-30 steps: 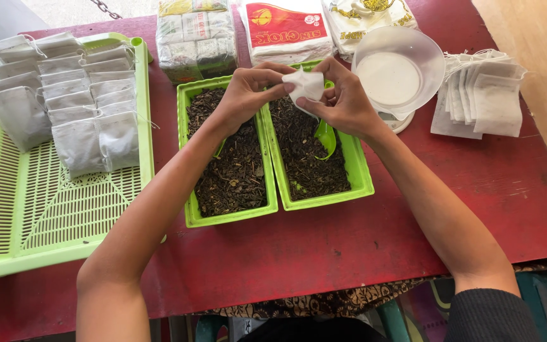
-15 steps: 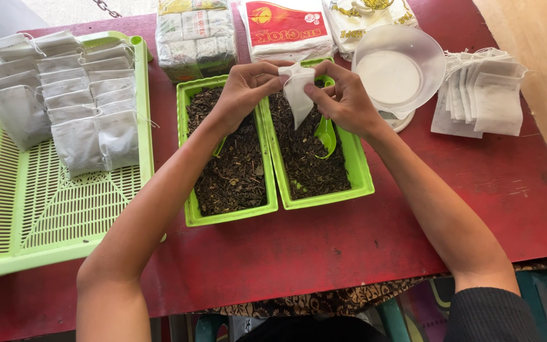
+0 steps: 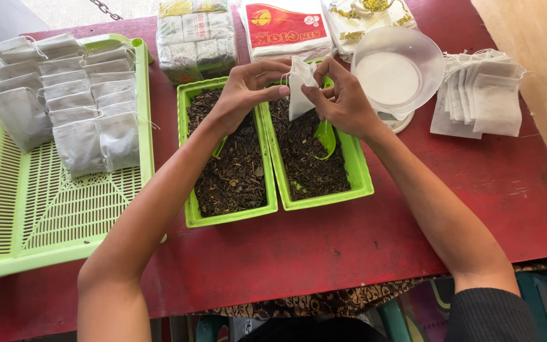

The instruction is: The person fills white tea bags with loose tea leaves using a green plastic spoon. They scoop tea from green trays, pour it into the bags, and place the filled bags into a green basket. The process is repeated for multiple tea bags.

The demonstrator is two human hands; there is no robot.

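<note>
Since a second ago the small white filter bag (image 3: 300, 88) has dropped from a crumpled bunch at the fingertips to hang open and lengthwise between both hands. Left hand (image 3: 248, 88) pinches its upper left edge between thumb and forefinger; right hand (image 3: 343, 101) grips the right edge, fingers curled shut on the paper. It hangs over the right green tray of loose tea (image 3: 314, 158), just above a green scoop (image 3: 325, 136) lying in the leaves. Touching that tray's left wall is a second tea tray (image 3: 229, 164). Beyond the right hand sits a clear bowl on a scale (image 3: 397, 66), then a stack of empty bags (image 3: 482, 95) near the table edge. Far left, a slatted green tray (image 3: 45, 209) holds filled bags (image 3: 64, 101); its front half and the red tabletop (image 3: 349, 240) near the person lie open.
</note>
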